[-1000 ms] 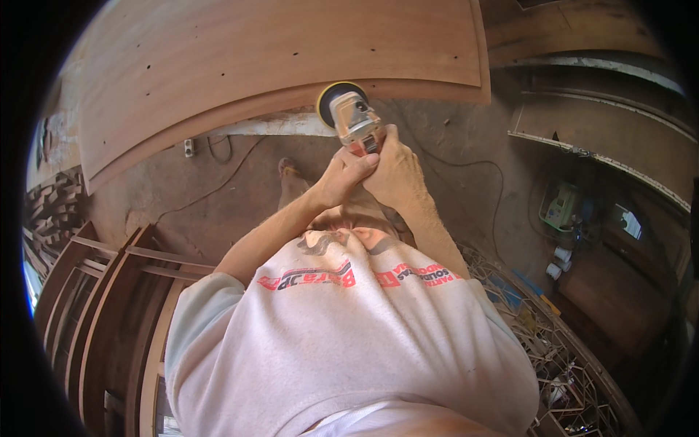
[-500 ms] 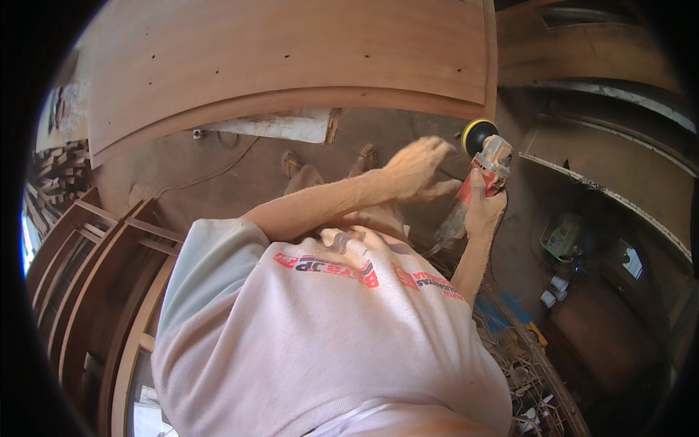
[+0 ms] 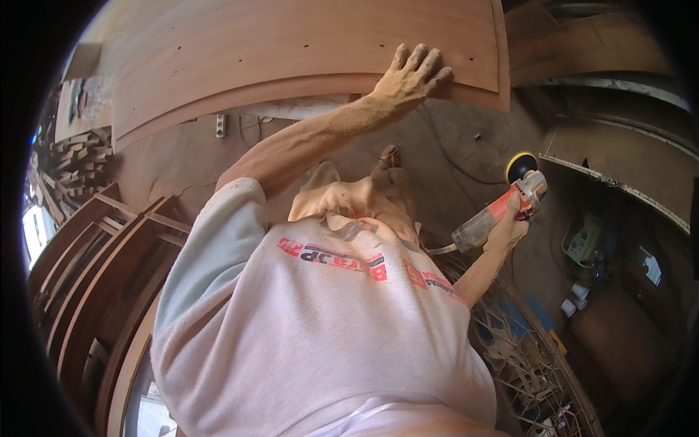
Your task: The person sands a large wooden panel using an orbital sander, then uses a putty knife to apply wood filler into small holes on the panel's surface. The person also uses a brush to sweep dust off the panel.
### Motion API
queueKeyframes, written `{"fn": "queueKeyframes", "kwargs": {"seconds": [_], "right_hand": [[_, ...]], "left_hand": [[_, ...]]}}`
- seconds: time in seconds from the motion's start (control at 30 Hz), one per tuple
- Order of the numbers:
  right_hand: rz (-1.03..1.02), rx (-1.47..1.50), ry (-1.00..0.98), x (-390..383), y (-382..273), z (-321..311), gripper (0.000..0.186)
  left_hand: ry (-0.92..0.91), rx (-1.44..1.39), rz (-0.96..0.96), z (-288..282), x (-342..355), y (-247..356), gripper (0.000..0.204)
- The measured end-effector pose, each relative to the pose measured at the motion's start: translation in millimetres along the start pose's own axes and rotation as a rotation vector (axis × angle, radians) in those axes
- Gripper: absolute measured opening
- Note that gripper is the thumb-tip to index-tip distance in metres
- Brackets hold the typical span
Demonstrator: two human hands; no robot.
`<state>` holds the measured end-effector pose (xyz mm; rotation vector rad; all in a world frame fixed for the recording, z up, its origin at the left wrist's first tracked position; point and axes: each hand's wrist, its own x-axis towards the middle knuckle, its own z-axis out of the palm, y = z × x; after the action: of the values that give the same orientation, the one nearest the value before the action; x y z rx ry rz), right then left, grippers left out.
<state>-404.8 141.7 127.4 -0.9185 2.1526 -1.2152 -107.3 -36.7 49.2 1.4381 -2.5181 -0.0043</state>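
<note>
My left hand (image 3: pixel 409 76) lies flat, fingers spread, on the near right part of a wide brown wooden panel (image 3: pixel 291 51). The panel has several small dark holes and a stepped, gently curved near edge. Off to the right of the panel, my right hand (image 3: pixel 511 227) grips a dusty red and grey angle grinder (image 3: pixel 495 211). At its far end a round black pad with a yellow rim (image 3: pixel 521 167) is fitted, held apart from the wood. A cord trails from the grinder's rear end. Dust coats both forearms.
Wooden frames (image 3: pixel 95 269) stand at the left, with a pile of wood offcuts (image 3: pixel 76 164) beyond them. A green tray (image 3: pixel 584 240) and white cups (image 3: pixel 575 298) are on the right. Cluttered scraps (image 3: pixel 535 379) lie at lower right. A cord (image 3: pixel 451 156) crosses the floor.
My left hand has moved up and forward from beside the grinder onto the panel, its fingers spreading. My right hand has carried the grinder right and nearer to me, away from the panel.
</note>
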Motion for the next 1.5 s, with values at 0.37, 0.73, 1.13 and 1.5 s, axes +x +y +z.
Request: {"fn": "queueKeyframes", "kwargs": {"seconds": [0.37,0.73,1.13,1.5], "right_hand": [[-0.016,0.024,-0.015,3.3,27.8,-7.2,0.062],[-0.127,0.132,-0.235,-150.4,-41.1,83.7,0.043],[-0.296,-0.375,-0.930,-320.3,-107.4,238.5,0.075],[-0.140,-0.393,-0.458,-278.6,-97.8,177.0,0.073]], "left_hand": [[-0.085,-0.141,0.086,-33.8,-113.9,7.3,0.073],[-0.596,-1.252,-0.088,-90.7,-232.7,-7.1,0.083],[-0.188,-2.133,-0.793,-137.2,-371.6,-54.5,0.068],[-0.387,-2.128,-0.333,-93.0,-279.5,0.4,0.036]]}}
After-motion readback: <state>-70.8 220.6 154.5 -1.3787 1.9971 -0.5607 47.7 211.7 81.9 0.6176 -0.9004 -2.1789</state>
